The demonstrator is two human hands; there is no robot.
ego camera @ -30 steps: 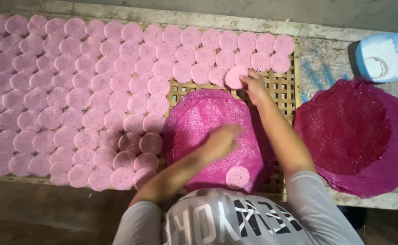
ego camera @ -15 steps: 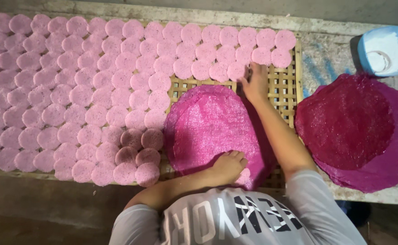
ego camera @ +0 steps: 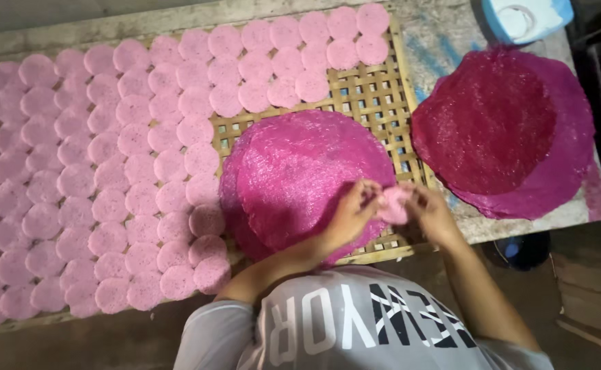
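**Both hands meet on one small pink disc**

The left hand [ego camera: 355, 209] and the right hand [ego camera: 429, 212] pinch a small pale pink disc [ego camera: 395, 204] between their fingertips, each grip closed on its edge. The disc is held just above the near right rim of a stack of large magenta lace-textured rounds [ego camera: 300, 171] lying on a woven bamboo rack [ego camera: 372, 103]. Rows of small pink discs [ego camera: 108, 178] cover the rack to the left and along its far edge. A darker stack of red-magenta rounds [ego camera: 506, 130] rests on the worktop [ego camera: 437, 41] to the right, near a pale blue container [ego camera: 526, 17]
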